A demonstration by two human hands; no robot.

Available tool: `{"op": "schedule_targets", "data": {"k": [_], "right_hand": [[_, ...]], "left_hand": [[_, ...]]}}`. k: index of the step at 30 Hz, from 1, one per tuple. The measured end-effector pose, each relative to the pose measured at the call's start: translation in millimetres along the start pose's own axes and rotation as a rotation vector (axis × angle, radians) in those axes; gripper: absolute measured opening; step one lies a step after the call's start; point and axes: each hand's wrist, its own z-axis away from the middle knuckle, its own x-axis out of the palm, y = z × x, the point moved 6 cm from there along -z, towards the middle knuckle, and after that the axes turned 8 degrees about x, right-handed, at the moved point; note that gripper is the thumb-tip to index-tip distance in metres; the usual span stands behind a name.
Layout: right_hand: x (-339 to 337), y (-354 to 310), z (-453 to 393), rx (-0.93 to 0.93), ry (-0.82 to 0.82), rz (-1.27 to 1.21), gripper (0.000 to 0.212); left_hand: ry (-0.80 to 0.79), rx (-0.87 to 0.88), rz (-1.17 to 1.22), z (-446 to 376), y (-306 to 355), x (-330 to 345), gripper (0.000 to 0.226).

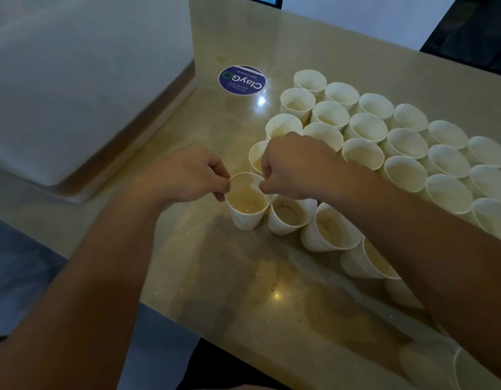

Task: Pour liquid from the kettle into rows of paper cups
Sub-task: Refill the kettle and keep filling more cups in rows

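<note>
a dim room, with a glossy beige counter (243, 277) running from the near edge toward a pale wall. a round blue sticker (241, 80) reading "claygo" lies flat on the counter near its far left side, and a big white block-shaped fixture (83, 88) stands to the left of it. ceiling lights glint off the counter in two spots.

white paper cups (407, 142) stand upright in tight diagonal rows across the right half of the counter, rims touching or nearly so. the cups in the near row hold pale yellowish liquid; farther ones look to have little or none, though the light makes that hard to judge.

the left hand (187, 175) pinches the left rim of the front cup (245, 205), thumb and forefinger closed on the paper. the right hand (294, 167) pinches the opposite rim of the same cup, its other fingers curled in. that cup stands at the left end of the near row, filled well up with liquid, just beside its neighbour (288, 215). both forearms reach in from the bottom, the right one crossing over several cups. the kettle is nowhere in view.
</note>
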Motion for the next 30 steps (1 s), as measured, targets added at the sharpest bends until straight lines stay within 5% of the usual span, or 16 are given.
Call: {"op": "schedule_targets", "data": {"k": [12,18,30], "right_hand": [[-22.8,19.4,15.5,0.071,0.023,-0.148,0.047],[-58.2,66.0,56.9,0.141,0.025,-0.284,0.043],[-68.5,190.7,224.0,0.441,0.000,-0.357,0.019]], "left_hand": [[0.082,0.029,-0.112,7.0,17.3,-16.6,0.015],[0.235,0.323,-0.029,28.1,86.6,-19.8,0.020],[-0.204,0.702,-0.041,70.0,203.4,147.5,0.017]]}}
